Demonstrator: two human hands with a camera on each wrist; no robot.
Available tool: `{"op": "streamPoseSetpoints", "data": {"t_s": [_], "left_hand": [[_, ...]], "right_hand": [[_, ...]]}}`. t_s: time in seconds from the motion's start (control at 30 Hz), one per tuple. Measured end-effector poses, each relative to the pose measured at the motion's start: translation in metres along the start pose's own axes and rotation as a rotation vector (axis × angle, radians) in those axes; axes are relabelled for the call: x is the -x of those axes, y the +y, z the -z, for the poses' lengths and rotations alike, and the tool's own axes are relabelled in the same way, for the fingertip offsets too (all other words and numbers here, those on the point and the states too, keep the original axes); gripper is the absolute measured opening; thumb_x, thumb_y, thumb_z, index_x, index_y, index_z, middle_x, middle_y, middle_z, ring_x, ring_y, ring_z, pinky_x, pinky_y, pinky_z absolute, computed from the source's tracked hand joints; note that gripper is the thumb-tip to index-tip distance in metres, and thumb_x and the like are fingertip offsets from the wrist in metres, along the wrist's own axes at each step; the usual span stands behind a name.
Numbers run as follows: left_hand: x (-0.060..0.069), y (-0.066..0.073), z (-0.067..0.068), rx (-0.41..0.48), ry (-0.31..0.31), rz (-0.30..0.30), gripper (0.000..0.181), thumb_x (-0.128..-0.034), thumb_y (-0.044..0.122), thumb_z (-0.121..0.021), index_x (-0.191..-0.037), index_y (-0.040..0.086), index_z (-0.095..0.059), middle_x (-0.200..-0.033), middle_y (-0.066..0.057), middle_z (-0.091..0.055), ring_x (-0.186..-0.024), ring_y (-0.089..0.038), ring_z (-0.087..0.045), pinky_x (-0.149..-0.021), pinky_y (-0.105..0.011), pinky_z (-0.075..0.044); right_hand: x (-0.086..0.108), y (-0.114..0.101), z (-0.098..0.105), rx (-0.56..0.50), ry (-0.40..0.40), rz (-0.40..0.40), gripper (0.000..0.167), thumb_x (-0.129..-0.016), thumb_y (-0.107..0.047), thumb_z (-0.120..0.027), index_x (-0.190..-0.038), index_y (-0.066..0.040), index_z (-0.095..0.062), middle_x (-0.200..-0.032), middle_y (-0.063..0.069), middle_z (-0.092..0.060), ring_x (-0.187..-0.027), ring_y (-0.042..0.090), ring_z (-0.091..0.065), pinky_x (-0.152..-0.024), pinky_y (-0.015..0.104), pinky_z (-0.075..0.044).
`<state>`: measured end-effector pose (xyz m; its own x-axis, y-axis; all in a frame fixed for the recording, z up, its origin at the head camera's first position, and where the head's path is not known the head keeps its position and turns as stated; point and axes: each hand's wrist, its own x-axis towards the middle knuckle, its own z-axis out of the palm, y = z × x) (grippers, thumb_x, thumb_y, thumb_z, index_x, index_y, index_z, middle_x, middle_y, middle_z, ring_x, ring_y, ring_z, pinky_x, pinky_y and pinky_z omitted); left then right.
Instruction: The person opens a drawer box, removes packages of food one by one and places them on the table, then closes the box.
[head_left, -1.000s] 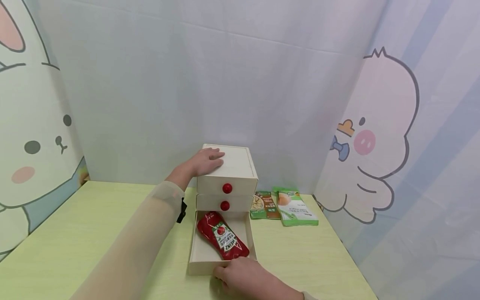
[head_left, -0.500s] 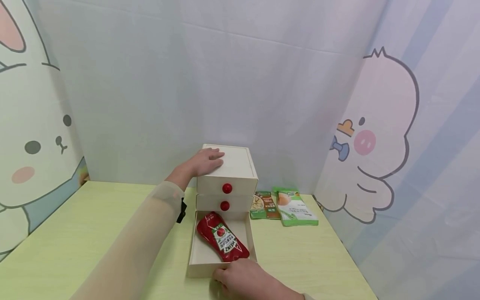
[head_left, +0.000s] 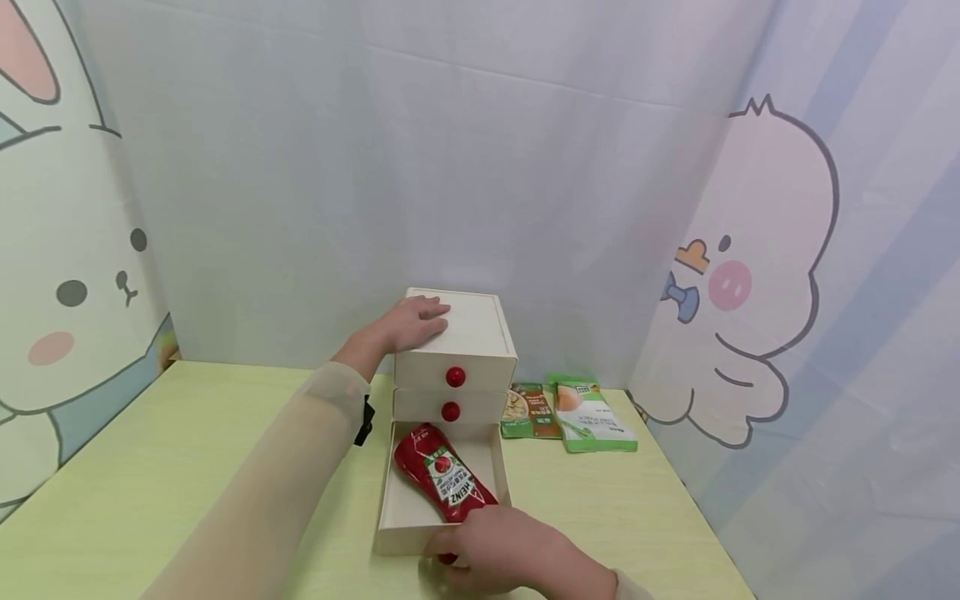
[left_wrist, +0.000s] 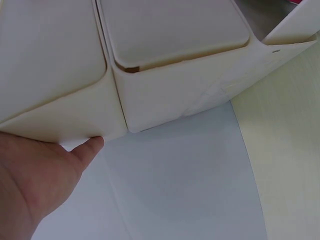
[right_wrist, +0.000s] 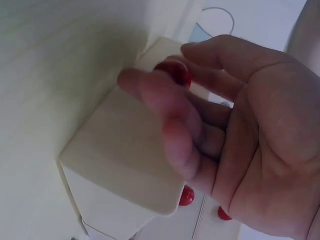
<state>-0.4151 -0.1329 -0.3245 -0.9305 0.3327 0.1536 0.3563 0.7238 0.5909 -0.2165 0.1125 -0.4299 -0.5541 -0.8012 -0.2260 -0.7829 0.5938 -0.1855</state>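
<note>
A white drawer unit [head_left: 455,367] with red knobs stands on the table, its bottom drawer [head_left: 390,540] pulled out toward me. In that drawer, a red Heinz ketchup pouch [head_left: 446,471] lies slantwise with its label up. My left hand [head_left: 411,323] rests on the unit's top at the left edge, fingers extended; the left wrist view has its thumb [left_wrist: 89,151] along the side wall. My right hand [head_left: 504,546] is at the drawer front, its fingers loosely bent around the red knob [right_wrist: 174,72], with a gap between thumb and knob.
Right of the unit lie a brown-and-green food packet [head_left: 531,410] and a white-and-green packet [head_left: 595,417]. A printed curtain [head_left: 480,167] hangs behind the pale yellow table [head_left: 585,508].
The bottom drawer has come slightly nearer to me. My right hand has loosened and shifted a little right, so its knob now shows. The left hand stays in place.
</note>
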Motion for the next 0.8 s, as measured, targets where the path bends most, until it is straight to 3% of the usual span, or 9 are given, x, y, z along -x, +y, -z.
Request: {"op": "streamPoseSetpoints", "data": {"t_s": [0.13, 0.27, 0.4, 0.5, 0.63, 0.8], "left_hand": [[0.0, 0.0, -0.001, 0.003, 0.0, 0.004, 0.06, -0.1145, 0.043, -0.044, -0.169, 0.019, -0.045, -0.184, -0.009, -0.025, -0.173, -0.038, -0.011, -0.138, -0.065, -0.01], [-0.001, 0.0, -0.001, 0.006, 0.004, 0.01, 0.06, -0.1143, 0.043, -0.044, -0.17, 0.02, -0.045, -0.184, -0.008, -0.025, -0.173, -0.037, -0.011, -0.138, -0.065, -0.01], [0.0, 0.0, 0.0, 0.005, 0.003, 0.006, 0.06, -0.1143, 0.043, -0.044, -0.169, 0.019, -0.045, -0.184, -0.008, -0.025, -0.173, -0.037, -0.01, -0.139, -0.064, -0.01], [0.001, 0.0, 0.0, 0.007, 0.0, 0.005, 0.06, -0.1143, 0.043, -0.044, -0.169, 0.019, -0.045, -0.184, -0.008, -0.025, -0.173, -0.037, -0.01, -0.139, -0.064, -0.01], [0.0, 0.001, 0.0, 0.007, 0.002, 0.008, 0.06, -0.114, 0.043, -0.044, -0.169, 0.019, -0.045, -0.184, -0.008, -0.025, -0.173, -0.037, -0.011, -0.138, -0.065, -0.011], [0.0, 0.002, -0.001, 0.004, 0.011, 0.019, 0.06, -0.114, 0.043, -0.045, -0.169, 0.019, -0.045, -0.184, -0.008, -0.026, -0.173, -0.037, -0.012, -0.138, -0.066, -0.012]], "right_hand": [[0.003, 0.004, 0.009, -0.004, 0.032, 0.066, 0.023, -0.107, -0.035, -0.073, -0.129, -0.036, -0.079, -0.085, -0.023, -0.063, -0.07, -0.006, -0.052, -0.067, 0.012, -0.047], [0.003, 0.009, 0.02, 0.0, 0.12, 0.138, 0.017, -0.107, -0.031, -0.072, -0.121, -0.03, -0.082, -0.085, -0.024, -0.068, -0.07, -0.011, -0.051, -0.068, 0.006, -0.045], [-0.002, 0.017, 0.026, -0.041, 0.219, 0.16, 0.016, -0.108, -0.025, -0.07, -0.117, -0.027, -0.083, -0.091, -0.022, -0.076, -0.071, -0.015, -0.052, -0.07, 0.002, -0.044], [-0.009, 0.024, 0.025, -0.08, 0.283, 0.139, 0.016, -0.108, -0.025, -0.069, -0.118, -0.026, -0.083, -0.102, -0.019, -0.078, -0.078, -0.011, -0.057, -0.074, 0.004, -0.047], [-0.019, 0.035, 0.021, -0.045, 0.368, 0.09, 0.018, -0.107, -0.023, -0.071, -0.121, -0.025, -0.081, -0.113, -0.011, -0.078, -0.091, 0.0, -0.066, -0.081, 0.01, -0.053], [-0.032, 0.044, 0.016, 0.008, 0.348, -0.069, 0.037, -0.106, -0.032, -0.073, -0.142, -0.022, -0.071, -0.135, -0.001, -0.07, -0.111, 0.007, -0.066, -0.096, 0.024, -0.061]]}}
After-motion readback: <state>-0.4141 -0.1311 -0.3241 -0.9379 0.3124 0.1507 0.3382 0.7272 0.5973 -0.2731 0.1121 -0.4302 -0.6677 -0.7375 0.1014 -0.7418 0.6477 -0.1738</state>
